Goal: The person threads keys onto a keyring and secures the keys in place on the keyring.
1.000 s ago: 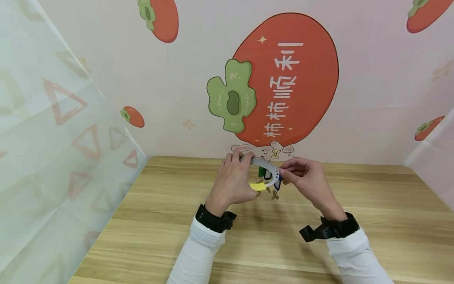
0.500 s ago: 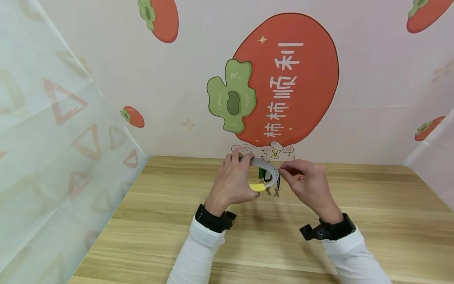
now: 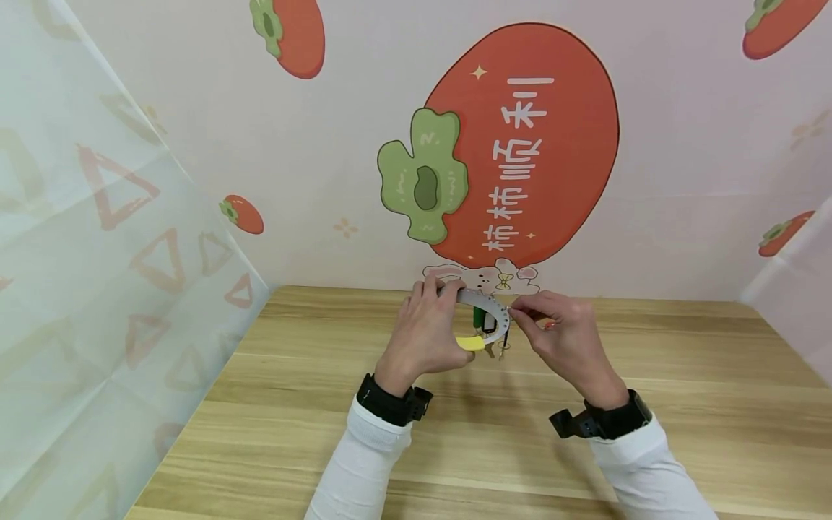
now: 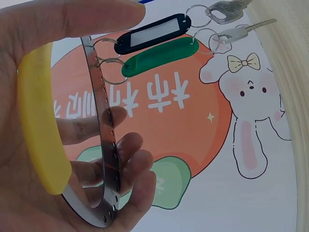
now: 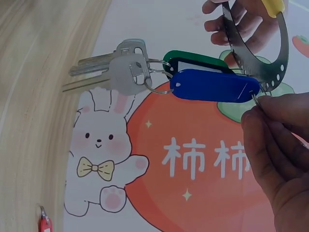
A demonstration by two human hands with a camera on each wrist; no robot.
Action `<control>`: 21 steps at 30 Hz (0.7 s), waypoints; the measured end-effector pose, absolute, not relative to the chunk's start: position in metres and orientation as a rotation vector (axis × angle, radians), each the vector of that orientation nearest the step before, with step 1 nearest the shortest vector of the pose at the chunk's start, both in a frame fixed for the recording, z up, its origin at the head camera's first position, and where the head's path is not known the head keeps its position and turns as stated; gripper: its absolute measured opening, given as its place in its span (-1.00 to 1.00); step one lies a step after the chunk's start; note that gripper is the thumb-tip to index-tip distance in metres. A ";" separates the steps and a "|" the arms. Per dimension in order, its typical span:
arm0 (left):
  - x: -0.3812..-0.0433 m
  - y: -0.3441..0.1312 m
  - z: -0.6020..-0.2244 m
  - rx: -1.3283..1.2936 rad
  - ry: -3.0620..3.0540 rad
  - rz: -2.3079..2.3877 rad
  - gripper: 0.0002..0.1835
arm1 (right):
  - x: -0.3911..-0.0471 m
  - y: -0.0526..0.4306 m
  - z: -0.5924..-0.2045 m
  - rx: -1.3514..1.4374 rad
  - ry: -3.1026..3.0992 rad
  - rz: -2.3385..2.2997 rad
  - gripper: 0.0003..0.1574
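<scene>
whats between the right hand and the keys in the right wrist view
The blue tag lies between the right hand and the keys, with a green tag partly hidden behind it.

A yellow grip (image 4: 44,125) sits on a silver-grey band (image 3: 503,315) dotted with holes, with a blue tag (image 5: 215,86), a green tag (image 4: 161,57), a black tag (image 4: 154,33) (its label white) and silver keys (image 5: 128,72). White sleeves (image 3: 367,462) and black wrist straps (image 3: 385,401) show against a tan, wood-grained tabletop (image 3: 260,433). A pale wall (image 3: 682,144) bears an orange-red persimmon (image 3: 578,144) with green leaves (image 3: 448,144) and white characters (image 3: 516,159); faded pink triangles (image 3: 167,278) pattern the whitish side sheet (image 3: 65,375).
</scene>
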State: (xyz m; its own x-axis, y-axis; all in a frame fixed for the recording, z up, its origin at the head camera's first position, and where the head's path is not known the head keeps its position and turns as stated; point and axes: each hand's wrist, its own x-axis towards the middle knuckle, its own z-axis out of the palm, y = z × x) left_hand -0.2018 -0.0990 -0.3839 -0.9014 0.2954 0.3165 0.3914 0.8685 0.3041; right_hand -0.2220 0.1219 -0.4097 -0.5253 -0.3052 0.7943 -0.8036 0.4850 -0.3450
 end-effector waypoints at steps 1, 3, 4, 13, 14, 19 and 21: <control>-0.202 -0.099 -0.384 -0.519 -2.782 -0.530 -0.02 | -0.222 0.122 -0.410 0.909 -2.065 0.948 -0.71; -0.202 -0.098 -0.384 -0.517 -2.781 -0.526 -0.03 | -0.222 0.122 -0.409 0.907 -2.069 0.941 -0.72; -0.202 -0.098 -0.384 -0.516 -2.779 -0.523 -0.03 | -0.222 0.122 -0.409 0.908 -2.071 0.942 -0.72; -0.201 -0.098 -0.385 -0.520 -2.760 -0.508 0.00 | -0.221 0.121 -0.409 0.912 -2.086 0.988 -0.73; -0.201 -0.098 -0.385 -0.523 -2.758 -0.506 0.00 | -0.221 0.121 -0.409 0.917 -2.089 0.962 -0.73; -0.201 -0.098 -0.385 -0.542 -2.758 -0.493 0.00 | -0.220 0.121 -0.410 0.960 -2.098 0.844 -0.69; -0.202 -0.098 -0.385 -0.542 -2.761 -0.492 -0.01 | -0.220 0.121 -0.410 0.964 -2.104 0.826 -0.68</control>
State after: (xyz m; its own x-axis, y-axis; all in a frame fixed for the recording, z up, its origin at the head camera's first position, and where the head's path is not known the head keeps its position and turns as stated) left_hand -0.2015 -0.0979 -0.3851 -0.8891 0.3110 0.3358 0.4078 0.8713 0.2729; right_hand -0.2199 0.1214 -0.4101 -0.5014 -0.3835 0.7755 -0.8089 0.5260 -0.2629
